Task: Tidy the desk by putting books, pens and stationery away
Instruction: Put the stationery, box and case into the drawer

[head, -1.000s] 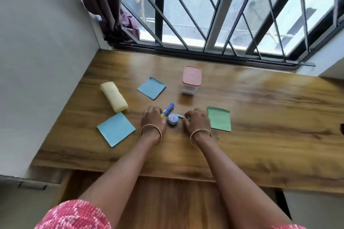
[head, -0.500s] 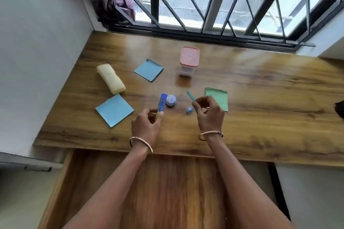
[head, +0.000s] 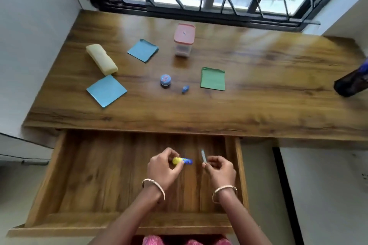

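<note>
Head view, both hands over the open drawer [head: 95,175], left hand [head: 165,168] pinching the blue-and-yellow stick [head: 184,160], right hand [head: 220,168] pinching what looks like a slim teal pen [head: 203,155], fingertip holds only, so a careless drop could send either rolling out of reach

No writing is legible. The blue and yellow tube [head: 186,161] in the left hand [head: 165,167] shows only blurred print. Beyond that hand, on the desk [head: 258,105], the small round blue tin [head: 165,81] bears a red-and-white label, and the pink lid [head: 184,33] of a container carries a faint mark. Both are unreadable.
</note>
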A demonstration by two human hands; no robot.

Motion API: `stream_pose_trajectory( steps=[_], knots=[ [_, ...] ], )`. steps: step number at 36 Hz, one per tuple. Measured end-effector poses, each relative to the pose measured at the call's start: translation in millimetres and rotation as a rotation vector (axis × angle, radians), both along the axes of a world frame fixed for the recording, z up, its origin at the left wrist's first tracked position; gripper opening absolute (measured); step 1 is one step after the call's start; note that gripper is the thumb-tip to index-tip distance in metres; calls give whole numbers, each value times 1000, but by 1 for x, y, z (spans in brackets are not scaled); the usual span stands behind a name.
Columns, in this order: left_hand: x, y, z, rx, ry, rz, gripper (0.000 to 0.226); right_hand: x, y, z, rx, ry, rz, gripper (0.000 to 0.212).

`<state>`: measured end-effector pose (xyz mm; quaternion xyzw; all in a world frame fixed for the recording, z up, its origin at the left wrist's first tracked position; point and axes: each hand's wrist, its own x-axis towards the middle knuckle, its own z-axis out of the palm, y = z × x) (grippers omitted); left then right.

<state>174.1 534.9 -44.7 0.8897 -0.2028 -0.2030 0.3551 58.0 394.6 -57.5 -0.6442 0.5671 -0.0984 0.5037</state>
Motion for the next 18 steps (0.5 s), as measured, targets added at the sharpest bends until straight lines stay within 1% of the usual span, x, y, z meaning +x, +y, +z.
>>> stream_pose_trajectory(
  steps=[4, 7, 9, 11, 15, 17, 18],
  knots=[
    [5, -33, -17, -5, 20, -11, 17, 17, -18, -13, 176, -66, -302, 16],
    [11, -62, -30, -2, -7, -30, 22, 34, -27, -14, 394, -274, -561, 15],
    [9, -80, -41, 13, -2, -42, 26, 38, -30, -20, 477, -349, -693, 21],
    [4, -88, -45, -9, 16, -30, 26, 41, -28, -23, 504, -343, -773, 22],
    [-8, -104, -54, -62, 35, 8, 25, 44, -32, -35, 520, -340, -953, 17],
    [-10, -109, -56, -73, 45, 2, 25, 46, -33, -39, 503, -360, -988, 19],
    [-11, -111, -56, -80, 42, -4, 25, 46, -33, -42, 481, -335, -986, 24]
  ],
)
